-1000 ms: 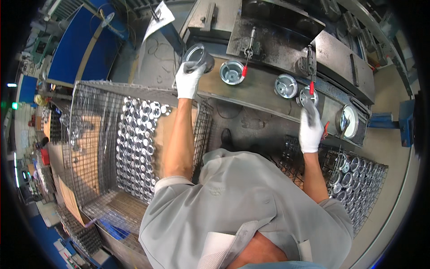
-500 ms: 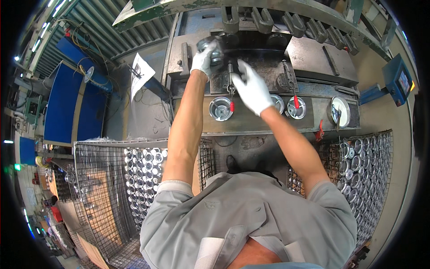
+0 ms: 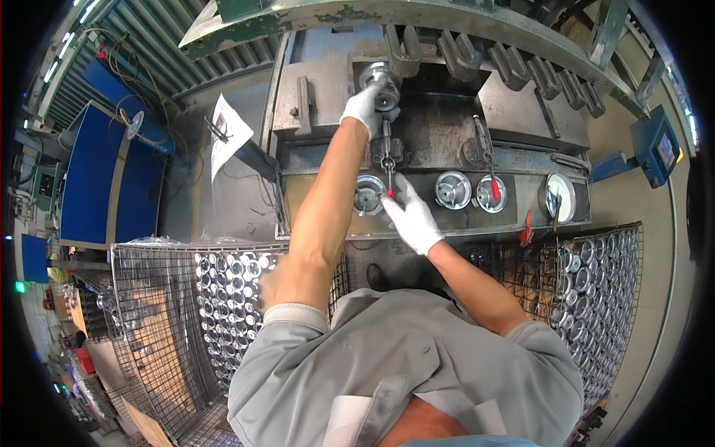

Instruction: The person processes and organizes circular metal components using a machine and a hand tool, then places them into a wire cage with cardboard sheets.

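Observation:
My left hand (image 3: 364, 112), in a white glove, is closed on a round silver metal casting (image 3: 379, 72) at the fixture at the back left of the machine bed. My right hand (image 3: 414, 222), also gloved, has its thumb and fingers at the red-tipped handle of a toggle clamp (image 3: 388, 160), just in front of that fixture. Beside those fingertips, a cup-shaped metal casting (image 3: 369, 197) lies on the front ledge. Two more castings, one at the middle (image 3: 453, 191) and one at the right (image 3: 490, 195), lie further along. A second toggle clamp (image 3: 482, 140) points toward me.
A white round container (image 3: 559, 200) stands at the ledge's right end. Dark U-shaped blocks (image 3: 458, 56) hang on the frame above the bed. Wire baskets at the left (image 3: 156, 298) and right (image 3: 596, 298) hold many castings. A control screen (image 3: 655, 147) stands at far right.
My left hand has moved the casting right, over to the fixture behind the left clamp. My right hand has come down and toward me, from above the bed to the red clamp handle.

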A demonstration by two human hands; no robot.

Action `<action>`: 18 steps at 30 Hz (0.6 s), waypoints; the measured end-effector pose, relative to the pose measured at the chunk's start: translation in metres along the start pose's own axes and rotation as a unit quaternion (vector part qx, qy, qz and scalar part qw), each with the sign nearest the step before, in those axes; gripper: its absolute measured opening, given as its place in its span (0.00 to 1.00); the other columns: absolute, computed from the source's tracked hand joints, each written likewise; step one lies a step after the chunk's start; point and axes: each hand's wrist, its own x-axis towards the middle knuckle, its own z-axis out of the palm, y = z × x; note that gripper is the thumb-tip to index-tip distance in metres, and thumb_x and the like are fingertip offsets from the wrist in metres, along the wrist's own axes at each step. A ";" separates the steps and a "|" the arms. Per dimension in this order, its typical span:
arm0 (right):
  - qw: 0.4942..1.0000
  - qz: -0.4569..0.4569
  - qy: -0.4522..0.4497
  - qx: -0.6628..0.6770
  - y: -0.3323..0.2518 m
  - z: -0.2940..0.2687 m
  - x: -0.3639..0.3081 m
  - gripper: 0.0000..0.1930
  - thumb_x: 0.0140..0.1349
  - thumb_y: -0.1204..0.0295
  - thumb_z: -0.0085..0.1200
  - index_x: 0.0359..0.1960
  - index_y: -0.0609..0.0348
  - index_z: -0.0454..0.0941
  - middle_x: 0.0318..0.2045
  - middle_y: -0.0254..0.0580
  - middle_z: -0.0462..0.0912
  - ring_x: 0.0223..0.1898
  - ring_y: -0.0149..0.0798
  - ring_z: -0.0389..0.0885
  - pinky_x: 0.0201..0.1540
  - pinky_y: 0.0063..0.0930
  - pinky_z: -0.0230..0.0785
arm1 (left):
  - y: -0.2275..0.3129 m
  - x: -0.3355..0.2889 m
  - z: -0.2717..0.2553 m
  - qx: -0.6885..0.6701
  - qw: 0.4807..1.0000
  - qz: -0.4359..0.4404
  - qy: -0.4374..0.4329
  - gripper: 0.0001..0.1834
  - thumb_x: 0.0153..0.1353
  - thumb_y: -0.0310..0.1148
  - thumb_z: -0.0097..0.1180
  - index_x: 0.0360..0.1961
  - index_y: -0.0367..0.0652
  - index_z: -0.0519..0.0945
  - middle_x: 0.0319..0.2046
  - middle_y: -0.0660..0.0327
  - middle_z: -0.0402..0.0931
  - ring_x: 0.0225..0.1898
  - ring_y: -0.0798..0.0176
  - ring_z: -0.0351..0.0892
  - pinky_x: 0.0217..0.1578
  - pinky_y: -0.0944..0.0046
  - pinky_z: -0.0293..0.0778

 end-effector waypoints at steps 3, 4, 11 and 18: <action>0.988 -0.101 0.075 -0.088 -0.007 0.005 -0.012 0.29 0.60 0.64 0.55 0.62 0.57 0.62 0.43 0.51 0.80 0.36 0.43 0.81 0.41 0.29 0.73 | 0.000 -0.003 -0.003 -0.037 0.998 0.004 -0.049 0.14 0.62 0.43 0.54 0.44 0.49 0.74 0.37 0.62 0.76 0.39 0.60 0.75 0.34 0.52 0.75; 0.988 -0.102 0.074 -0.091 -0.009 0.005 -0.012 0.29 0.60 0.64 0.55 0.62 0.57 0.62 0.43 0.51 0.80 0.36 0.43 0.81 0.41 0.29 0.73 | -0.001 -0.004 -0.003 -0.036 0.998 0.018 -0.057 0.15 0.62 0.44 0.54 0.44 0.49 0.74 0.37 0.62 0.76 0.38 0.60 0.75 0.35 0.52 0.75; 0.882 -0.371 0.162 -0.242 -0.030 -0.007 0.011 0.17 0.57 0.67 0.59 0.48 0.56 0.74 0.37 0.49 0.81 0.34 0.46 0.82 0.36 0.34 0.75 | -0.011 0.002 -0.008 0.014 0.998 0.064 0.000 0.17 0.58 0.42 0.60 0.38 0.39 0.78 0.31 0.57 0.78 0.27 0.60 0.76 0.28 0.59 0.74; 0.952 -0.215 0.068 -0.208 -0.058 -0.039 0.113 0.17 0.61 0.61 0.54 0.42 0.63 0.80 0.25 0.42 0.83 0.22 0.30 0.76 0.30 0.28 0.69 | -0.004 0.008 -0.012 0.047 0.998 0.047 -0.007 0.18 0.59 0.45 0.59 0.37 0.38 0.80 0.34 0.54 0.80 0.30 0.57 0.78 0.29 0.58 0.74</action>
